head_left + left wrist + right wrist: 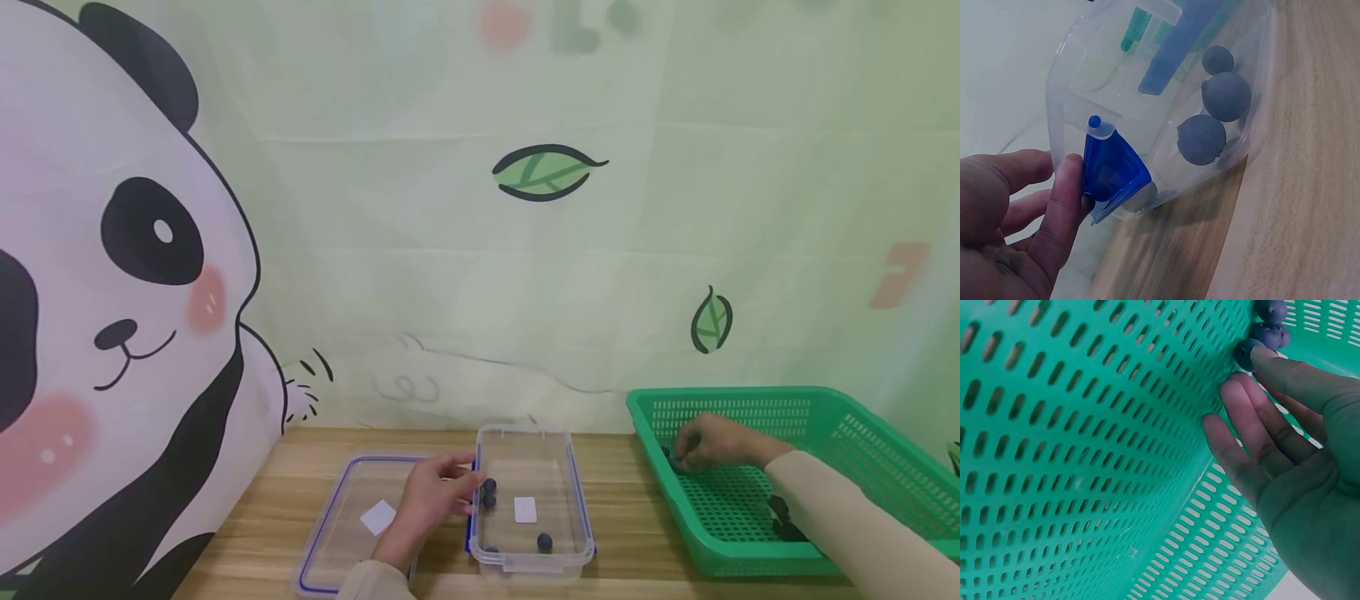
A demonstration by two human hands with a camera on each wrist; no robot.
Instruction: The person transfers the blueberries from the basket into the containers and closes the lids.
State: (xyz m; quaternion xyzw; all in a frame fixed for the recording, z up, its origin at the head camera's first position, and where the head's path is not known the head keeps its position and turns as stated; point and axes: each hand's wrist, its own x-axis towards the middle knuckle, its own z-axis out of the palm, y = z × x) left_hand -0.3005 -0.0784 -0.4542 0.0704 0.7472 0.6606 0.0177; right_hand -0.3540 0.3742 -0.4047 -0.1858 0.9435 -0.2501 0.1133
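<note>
My left hand (pixel 435 496) grips the left side of a clear plastic container (pixel 525 557), fingers at its rim beside a blue latch (pixel 1113 169). Several blueberries (pixel 544 542) lie on the container's bottom, some of them close to those fingers; a white label (pixel 525 510) shows there too. Inside a green perforated basket (pixel 738 560), my right hand (pixel 712 442) reaches down at the left wall. Its thumb and fingertips pinch a dark blueberry (pixel 1246 355), with more blueberries (pixel 1270 311) right behind it along the wall.
A clear lid (pixel 330 542) with a blue seal and a white label lies left of the container, partly under the left forearm. Dark items (pixel 783 518) sit in the basket beside the right sleeve. A panda-printed cloth (pixel 450 250) hangs behind the wooden table (pixel 622 500).
</note>
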